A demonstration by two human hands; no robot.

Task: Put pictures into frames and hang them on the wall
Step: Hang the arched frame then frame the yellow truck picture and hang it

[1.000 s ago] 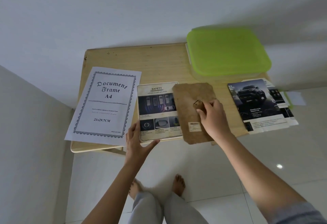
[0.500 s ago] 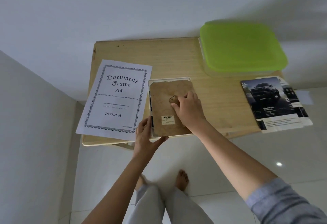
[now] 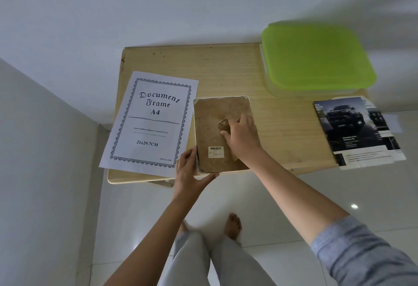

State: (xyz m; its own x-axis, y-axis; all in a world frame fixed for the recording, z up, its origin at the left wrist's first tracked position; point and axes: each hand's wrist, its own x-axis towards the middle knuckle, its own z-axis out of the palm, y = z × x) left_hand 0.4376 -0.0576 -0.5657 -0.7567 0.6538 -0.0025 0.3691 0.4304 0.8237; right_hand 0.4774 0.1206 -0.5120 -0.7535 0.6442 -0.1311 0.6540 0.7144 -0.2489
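A white picture frame [image 3: 248, 99] lies face down near the front edge of the wooden table [image 3: 192, 64]. A brown backing board [image 3: 210, 123] with a barcode sticker sits inside it and hides the picture. My right hand [image 3: 243, 137] presses flat on the board beside its small metal hanger. My left hand [image 3: 188, 172] grips the frame's near left corner, thumb under the front edge. A white "Document Frame A4" insert sheet [image 3: 151, 120] lies to the left of the frame.
A clear box with a green lid [image 3: 316, 57] stands at the table's back right. Car brochures [image 3: 352, 132] hang over the right front corner. White walls lie behind and to the left. My bare feet stand on the tiled floor below.
The brown backing board moved left from beside the picture onto it and now lies squarely inside the frame. My left hand shifted to the frame's corner. The camera view drifted left.
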